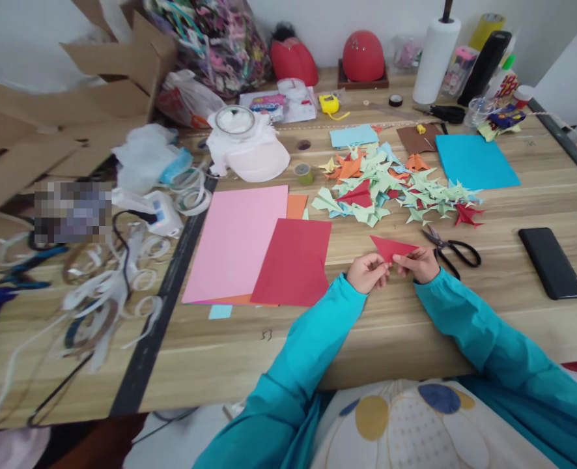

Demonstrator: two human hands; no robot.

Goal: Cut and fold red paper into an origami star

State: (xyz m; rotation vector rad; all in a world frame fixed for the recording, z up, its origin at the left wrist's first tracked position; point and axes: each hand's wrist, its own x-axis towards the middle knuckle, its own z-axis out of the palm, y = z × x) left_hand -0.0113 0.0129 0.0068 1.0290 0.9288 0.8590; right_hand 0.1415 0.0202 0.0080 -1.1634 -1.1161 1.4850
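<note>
The left hand [366, 272] and right hand [418, 264] are both pinched closed on one folded red paper triangle [391, 247], held just above the bench [396, 326] at its near middle. The triangle's long axis runs left to right: the broad end sits over the left hand's fingers and the narrow tip meets the right hand's. Scissors [452, 249] lie just right of the right hand, the nearer hand to them, and a pile of folded paper shapes [396, 189] lies beyond.
</note>
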